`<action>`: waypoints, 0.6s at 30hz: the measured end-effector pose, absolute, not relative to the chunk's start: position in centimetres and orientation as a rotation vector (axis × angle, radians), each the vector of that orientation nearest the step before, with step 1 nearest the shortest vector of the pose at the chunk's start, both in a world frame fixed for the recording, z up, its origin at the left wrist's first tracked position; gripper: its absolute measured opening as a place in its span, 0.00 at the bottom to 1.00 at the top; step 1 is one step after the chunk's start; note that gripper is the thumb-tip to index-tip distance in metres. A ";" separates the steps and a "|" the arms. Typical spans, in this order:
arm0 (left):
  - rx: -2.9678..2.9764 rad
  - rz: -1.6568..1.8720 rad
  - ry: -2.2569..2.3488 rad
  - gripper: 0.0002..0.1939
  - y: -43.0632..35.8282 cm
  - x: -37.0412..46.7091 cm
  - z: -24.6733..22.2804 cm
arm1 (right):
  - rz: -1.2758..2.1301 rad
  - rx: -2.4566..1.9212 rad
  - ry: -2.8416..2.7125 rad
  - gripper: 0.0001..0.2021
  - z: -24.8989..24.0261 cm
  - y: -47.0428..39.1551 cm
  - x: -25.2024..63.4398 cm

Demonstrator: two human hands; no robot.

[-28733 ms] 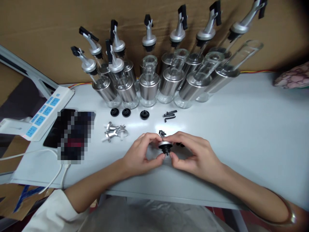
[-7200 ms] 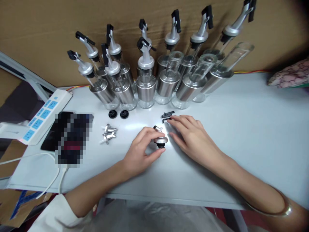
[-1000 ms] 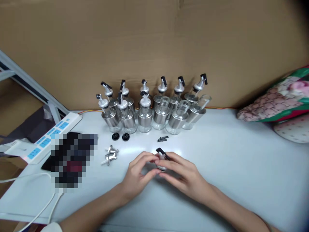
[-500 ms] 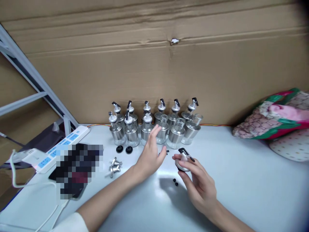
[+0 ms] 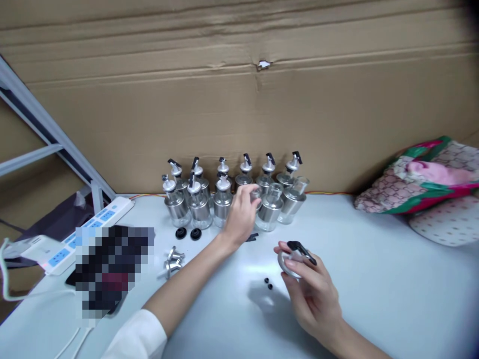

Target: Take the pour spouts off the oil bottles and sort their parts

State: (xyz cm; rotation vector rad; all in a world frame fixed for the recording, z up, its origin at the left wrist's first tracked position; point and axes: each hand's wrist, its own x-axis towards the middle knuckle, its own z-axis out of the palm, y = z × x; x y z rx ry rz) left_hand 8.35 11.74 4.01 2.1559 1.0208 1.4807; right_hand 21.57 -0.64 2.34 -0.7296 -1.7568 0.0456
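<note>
My left hand (image 5: 240, 215) is closed around the neck of an uncapped glass oil bottle (image 5: 256, 192) with a steel band; the hand hides most of it. In my right hand (image 5: 312, 291) is a pour spout (image 5: 290, 264), silver with a black flip lid, held in the fingertips above the table. Two more uncapped bottles stand to the right of my left hand, an upright one (image 5: 271, 207) and one (image 5: 294, 200) close behind it. Several bottles with spouts fitted (image 5: 201, 203) stand in rows at the back.
Two black stoppers (image 5: 195, 234) and silver spout parts (image 5: 172, 263) lie left. Two small black pieces (image 5: 268, 283) and black strips (image 5: 252, 237) lie mid-table. A power strip (image 5: 90, 234) and a blurred dark device (image 5: 112, 269) are far left; a patterned bag (image 5: 422, 179) is at right.
My left hand has gone from open fingers beside the bottles to a closed grip on an uncapped bottle's neck. My right hand, still holding the spout, has shifted slightly lower and tilted it.
</note>
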 end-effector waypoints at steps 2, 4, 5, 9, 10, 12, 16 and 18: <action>2.161 1.549 0.968 0.12 10.5 7.7 4.9 | 0.047 -0.774 -1.723 0.31 1.9 -0.8 21.7; 2.133 1.694 0.831 0.12 8.9 7.0 5.9 | 0.058 -0.813 -1.687 0.33 1.6 -0.9 21.7; 2.098 1.710 0.760 0.13 8.0 6.6 6.3 | 0.072 -0.824 -1.676 0.33 1.4 -0.9 21.8; 1.756 1.461 0.697 0.16 4.2 5.2 6.8 | 0.169 -0.811 -1.640 0.29 1.0 -0.8 22.0; 1.648 1.388 0.691 0.18 3.2 4.9 6.6 | 0.197 -0.803 -1.627 0.29 0.9 -0.7 22.0; 1.420 1.264 0.681 0.18 1.6 4.4 5.9 | 0.251 -0.793 -1.594 0.28 0.9 -0.6 22.0; 1.149 1.074 0.606 0.22 -0.2 3.9 4.4 | 0.414 -0.811 -1.602 0.27 1.1 -0.8 21.7; 1.132 1.031 0.590 0.26 -0.3 3.9 4.0 | 0.451 -0.809 -1.653 0.29 1.3 -0.9 21.6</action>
